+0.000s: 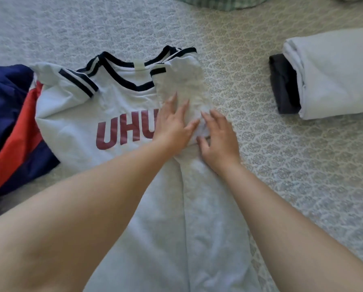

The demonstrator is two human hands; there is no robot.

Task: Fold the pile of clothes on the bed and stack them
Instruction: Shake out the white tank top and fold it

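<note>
A white T-shirt [75, 114] with dark navy trim and red letters lies face up on the patterned bedspread [281, 157]. Its right side and sleeve [182, 83] are folded inward over the chest. My left hand [172, 123] lies flat on that folded part, fingers straight and spread. My right hand [218, 138] presses beside it on the fold's edge, fingers slightly bent. A stack of folded clothes [332, 74], white on top of dark grey, sits at the right.
A navy and red garment [12, 127] lies crumpled at the left, touching the shirt. A green checked piece of clothing [216, 2] shows at the top edge. Bare bedspread lies between the shirt and the folded stack.
</note>
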